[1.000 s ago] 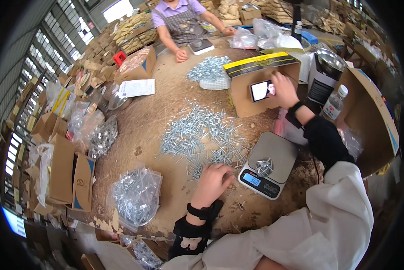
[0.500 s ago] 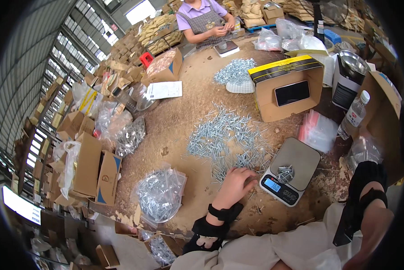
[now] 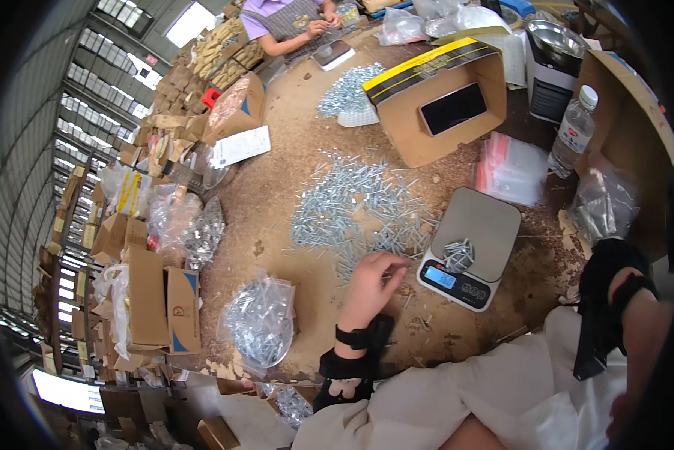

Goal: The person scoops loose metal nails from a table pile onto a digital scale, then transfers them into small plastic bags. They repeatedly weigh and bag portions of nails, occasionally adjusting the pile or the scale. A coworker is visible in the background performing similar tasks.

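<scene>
Seemingly mid-weighing: the left hand [image 3: 373,283] pinches screws [image 3: 352,202] beside the scale [image 3: 472,244]; next comes carrying them onto the pan. Right hand unseen.

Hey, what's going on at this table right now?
A person's left hand is pinching at loose screws spread over a worn table, right beside a small digital scale that has a little heap of screws on its pan. Their right forearm is drawn back at the table's edge; the hand itself is out of view. Across the table another person handles something small.
</scene>
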The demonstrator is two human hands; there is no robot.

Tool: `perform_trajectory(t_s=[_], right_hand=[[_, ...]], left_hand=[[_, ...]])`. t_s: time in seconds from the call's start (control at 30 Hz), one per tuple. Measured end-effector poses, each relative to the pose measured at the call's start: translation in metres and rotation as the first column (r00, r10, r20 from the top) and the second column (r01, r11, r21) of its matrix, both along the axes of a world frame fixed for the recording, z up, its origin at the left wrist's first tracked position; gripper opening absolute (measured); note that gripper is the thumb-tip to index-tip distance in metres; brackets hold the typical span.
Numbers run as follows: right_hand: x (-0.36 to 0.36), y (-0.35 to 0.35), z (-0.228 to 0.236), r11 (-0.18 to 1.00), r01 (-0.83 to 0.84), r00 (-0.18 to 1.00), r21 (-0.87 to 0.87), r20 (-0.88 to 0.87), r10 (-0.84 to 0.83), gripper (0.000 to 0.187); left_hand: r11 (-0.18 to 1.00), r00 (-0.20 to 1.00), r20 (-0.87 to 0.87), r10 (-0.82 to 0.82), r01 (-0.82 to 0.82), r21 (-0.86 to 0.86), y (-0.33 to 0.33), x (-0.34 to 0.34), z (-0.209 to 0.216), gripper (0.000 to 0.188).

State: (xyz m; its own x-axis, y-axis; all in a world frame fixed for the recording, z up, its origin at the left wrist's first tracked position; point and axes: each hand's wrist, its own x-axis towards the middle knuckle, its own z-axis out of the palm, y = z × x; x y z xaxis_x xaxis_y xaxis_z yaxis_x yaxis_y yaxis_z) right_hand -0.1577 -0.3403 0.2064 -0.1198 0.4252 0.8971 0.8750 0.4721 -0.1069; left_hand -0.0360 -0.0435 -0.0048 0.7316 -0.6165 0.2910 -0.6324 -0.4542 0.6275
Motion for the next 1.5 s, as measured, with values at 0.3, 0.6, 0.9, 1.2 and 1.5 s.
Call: perform_trajectory(t_s=[0.3, 0.6, 0.9, 1.2, 1.5], right_hand=[[0.076, -0.046, -0.086, 0.86, 0.209, 0.782, -0.466, -0.449, -0.433, 0.015], [0.245, -0.066, -0.22, -0.04, 0.584, 0.064, -0.81, 0.095, -0.993, 0.028], [0.269, -0.057, -0.225, -0.266, 0.53, -0.073, -0.805, 0.27, -0.96, 0.033], [0.161, -0.089, -0.157, -0.185, 0.607, -0.093, -0.773, 0.162, -0.982, 0.03], [0.114, -0.141, -0.229, -0.346, 0.318, -0.341, -0.882, 0.234, -0.91, 0.04]], left_hand=[[0.993, 0.988, -0.108, 0.113, -0.111, 0.028, 0.011, -0.004, -0.002, 0.014], [0.993, 0.99, -0.1, 0.097, -0.089, 0.084, 0.009, -0.004, -0.003, 0.02], [0.928, 0.933, -0.347, 0.09, 0.049, 0.37, 0.015, -0.015, 0.007, 0.058], [0.92, 0.96, -0.274, 0.058, 0.055, 0.387, 0.011, -0.027, -0.001, 0.053], [0.951, 0.949, -0.308, 0.071, 0.029, 0.309, 0.003, -0.025, -0.008, 0.018]])
